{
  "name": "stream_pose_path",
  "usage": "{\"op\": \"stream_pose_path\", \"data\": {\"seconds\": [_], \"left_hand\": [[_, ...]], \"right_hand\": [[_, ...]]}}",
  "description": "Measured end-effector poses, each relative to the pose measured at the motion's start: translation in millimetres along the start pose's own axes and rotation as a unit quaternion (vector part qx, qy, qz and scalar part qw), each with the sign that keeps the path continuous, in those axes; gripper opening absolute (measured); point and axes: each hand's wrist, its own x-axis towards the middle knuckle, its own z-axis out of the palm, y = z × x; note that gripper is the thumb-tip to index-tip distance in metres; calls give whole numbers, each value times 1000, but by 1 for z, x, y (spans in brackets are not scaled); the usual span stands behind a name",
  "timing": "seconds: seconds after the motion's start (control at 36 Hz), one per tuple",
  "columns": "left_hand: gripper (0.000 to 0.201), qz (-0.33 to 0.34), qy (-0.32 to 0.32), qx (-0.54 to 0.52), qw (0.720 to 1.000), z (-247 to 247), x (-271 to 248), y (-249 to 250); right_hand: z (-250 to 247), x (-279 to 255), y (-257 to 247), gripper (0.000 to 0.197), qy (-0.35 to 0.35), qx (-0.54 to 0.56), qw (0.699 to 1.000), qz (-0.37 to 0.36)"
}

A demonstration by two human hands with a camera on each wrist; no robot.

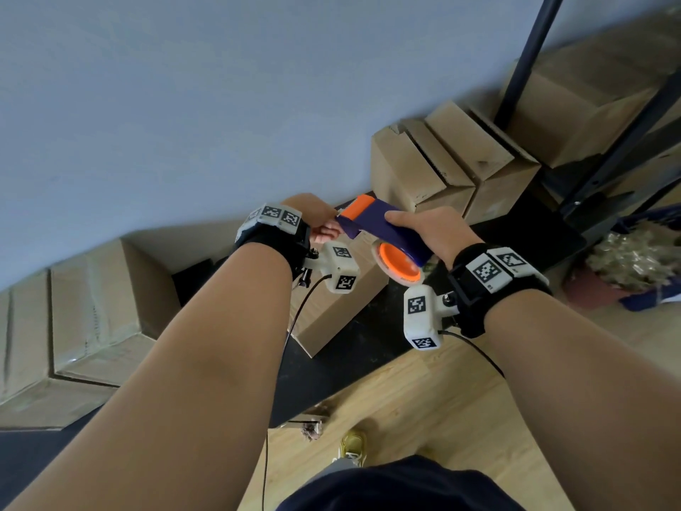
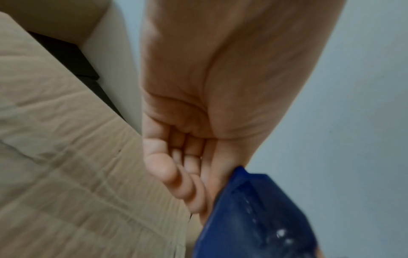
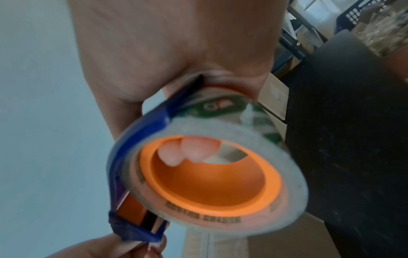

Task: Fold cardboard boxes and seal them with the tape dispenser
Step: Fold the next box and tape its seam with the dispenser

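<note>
My right hand [image 1: 423, 230] grips the blue and orange tape dispenser [image 1: 383, 225] in the air, fingertips [image 3: 189, 151] curled inside the orange hub [image 1: 400, 265] of the clear tape roll [image 3: 198, 129]. At the dispenser's front end [image 3: 137, 228], my left hand [image 1: 322, 225] pinches what looks like the tape end between thumb and fingers [image 3: 123, 247]. The left wrist view shows those curled fingers [image 2: 183, 174] against the blue dispenser [image 2: 253, 218]. Below both hands a folded cardboard box [image 1: 331, 311] rests on a black table [image 1: 368, 355]; its top seam [image 3: 209, 244] carries tape.
Stacked cardboard boxes stand at the left [image 1: 92, 326] and against the wall at the back right [image 1: 442, 160]. A black metal rack [image 1: 523, 57] holding more boxes rises at the right. Wooden floor [image 1: 423, 400] lies in front of the table.
</note>
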Motion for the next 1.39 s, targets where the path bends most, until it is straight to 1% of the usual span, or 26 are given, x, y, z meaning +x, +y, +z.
{"op": "stream_pose_path", "data": {"seconds": [0.03, 0.06, 0.08, 0.19, 0.28, 0.31, 0.33, 0.42, 0.5, 0.53, 0.56, 0.61, 0.69, 0.78, 0.81, 0.86, 0.89, 0.92, 0.97, 1.06, 1.11, 1.22, 1.39], "left_hand": [[33, 8, 24, 57, 998, -1, 1, 4], [29, 18, 51, 84, 995, 1, 2, 6], [26, 34, 65, 101, 992, 3, -1, 11], [29, 64, 75, 107, 989, 10, 10, 21], [22, 91, 172, 94, 976, 0, 26, 20], [21, 94, 190, 83, 974, -3, 29, 20], [21, 96, 189, 69, 975, -5, 30, 20], [19, 93, 142, 45, 985, -5, 30, 25], [34, 60, 82, 67, 993, -3, 37, 28], [32, 55, 81, 90, 991, -3, 42, 27], [26, 60, 99, 124, 985, -3, 46, 25], [14, 95, 148, 179, 968, -4, 55, 18], [14, 124, 200, 210, 949, -1, 62, 8], [14, 134, 211, 214, 944, 2, 62, 6], [19, 132, 208, 216, 945, 2, 62, 6], [51, 118, 212, 221, 945, -1, 64, 5], [64, 115, 214, 217, 945, -3, 64, 5], [69, 115, 215, 215, 946, -5, 65, 5], [63, 122, 225, 217, 942, -6, 63, 6], [50, 144, 262, 239, 924, -6, 59, 7], [45, 153, 276, 239, 918, -5, 59, 5], [42, 148, 287, 217, 921, -3, 59, -4], [40, 126, 295, 166, 933, 0, 60, -14]], "right_hand": [[0, 1, 0, 48, 5, -1, 1000, 1], [-1, 1, 0, 47, 9, -4, 1000, 1], [-1, 2, -1, 46, 14, -8, 1000, 1], [-5, 5, -3, 43, 34, -11, 999, 11], [-11, 4, -4, 39, 30, -18, 999, 23], [-14, 4, -3, 38, 26, -16, 999, 26], [-16, 4, -2, 38, 23, -14, 999, 29], [-16, 8, 1, 36, 32, -21, 999, 29], [-10, 15, 2, 35, 44, -44, 998, 30], [-9, 16, 2, 35, 49, -48, 997, 30], [-8, 19, 3, 35, 54, -52, 997, 29], [-5, 23, 5, 36, 59, -63, 996, 28], [-2, 26, 6, 36, 61, -72, 995, 29], [-2, 28, 5, 36, 60, -77, 995, 31], [-3, 28, 5, 36, 59, -77, 995, 31], [-4, 29, 6, 36, 56, -75, 995, 34], [-4, 29, 6, 35, 56, -74, 995, 35], [-5, 29, 7, 35, 57, -73, 995, 36], [-6, 28, 8, 35, 59, -74, 995, 34], [-6, 30, 9, 36, 60, -78, 995, 34], [-5, 32, 11, 37, 63, -85, 994, 34], [-1, 36, 14, 40, 67, -107, 991, 35], [1, 39, 20, 42, 69, -117, 990, 34]]}}
